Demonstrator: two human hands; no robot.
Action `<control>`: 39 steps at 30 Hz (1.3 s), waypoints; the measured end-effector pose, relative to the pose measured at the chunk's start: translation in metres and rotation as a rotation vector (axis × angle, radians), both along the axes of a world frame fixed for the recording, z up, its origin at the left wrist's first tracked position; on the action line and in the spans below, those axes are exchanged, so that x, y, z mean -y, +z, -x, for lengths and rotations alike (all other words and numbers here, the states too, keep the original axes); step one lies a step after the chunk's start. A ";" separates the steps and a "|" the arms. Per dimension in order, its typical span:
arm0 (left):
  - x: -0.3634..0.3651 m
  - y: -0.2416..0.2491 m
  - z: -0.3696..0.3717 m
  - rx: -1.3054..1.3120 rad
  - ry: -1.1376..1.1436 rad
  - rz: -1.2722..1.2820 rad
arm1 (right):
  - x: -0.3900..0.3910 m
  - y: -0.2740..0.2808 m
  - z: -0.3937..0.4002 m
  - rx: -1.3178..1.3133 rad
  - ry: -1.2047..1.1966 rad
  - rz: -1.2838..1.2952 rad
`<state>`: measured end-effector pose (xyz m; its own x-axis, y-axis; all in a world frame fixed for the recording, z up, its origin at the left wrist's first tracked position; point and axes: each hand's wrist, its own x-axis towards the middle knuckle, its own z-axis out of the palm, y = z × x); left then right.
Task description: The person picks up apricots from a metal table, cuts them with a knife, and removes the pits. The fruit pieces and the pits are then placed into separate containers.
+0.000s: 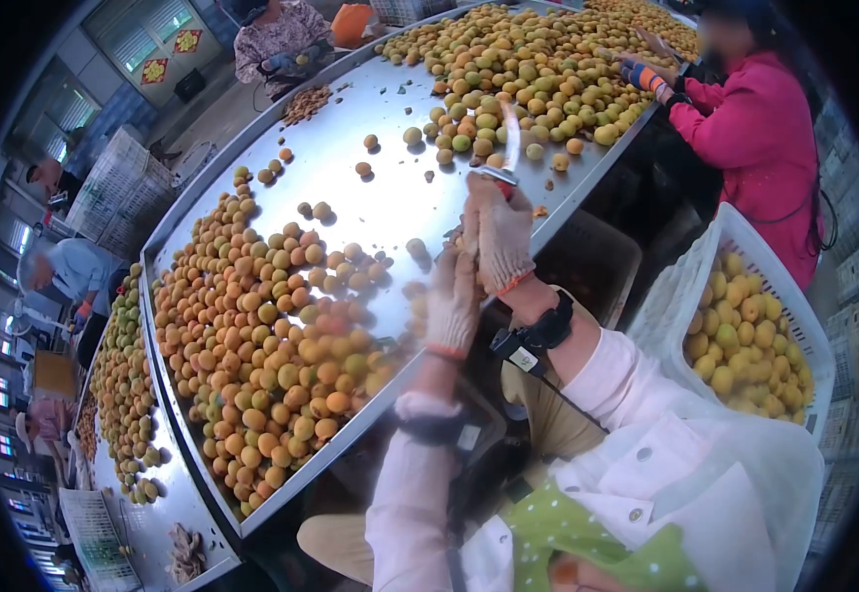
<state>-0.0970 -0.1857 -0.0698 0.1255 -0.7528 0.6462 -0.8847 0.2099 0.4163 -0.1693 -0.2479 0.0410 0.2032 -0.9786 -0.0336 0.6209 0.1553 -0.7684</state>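
Note:
My right hand (501,235), in a pale knitted glove, is closed round the handle of a curved knife (511,138), whose blade points up over the metal table (390,202). Just below and beside it, my left hand (452,308), gloved too, has its fingers pressed together at the table's near edge. Whatever those fingers hold is too hidden to name. Orange-yellow fruit (262,340) covers the table's left part, and more fruit (508,59) is heaped at its far end.
A white crate (817,347) of yellow fruit stands at my right. Beyond it, a person in pink (750,148) reaches to the far heap. Another person (277,44) is across the table. A second fruit-covered table (163,523) and stacked crates (119,192) lie to the left.

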 end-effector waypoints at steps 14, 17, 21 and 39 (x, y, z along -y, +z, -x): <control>0.015 0.055 -0.012 -0.503 0.404 -0.611 | 0.010 0.005 0.012 0.122 -0.125 0.117; 0.029 0.041 -0.025 -0.128 0.389 -0.911 | 0.005 0.012 0.005 0.119 -0.112 0.061; 0.000 0.048 -0.033 -0.619 0.229 -0.575 | 0.006 0.019 0.008 0.103 -0.133 0.025; -0.051 0.026 -0.036 0.090 0.362 -0.709 | -0.010 0.006 -0.011 0.098 0.022 0.073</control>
<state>-0.0610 -0.1345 -0.0439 0.4110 -0.9104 0.0480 -0.8836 -0.3848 0.2669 -0.1584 -0.2378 0.0467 0.2231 -0.9730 0.0584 0.6903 0.1154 -0.7142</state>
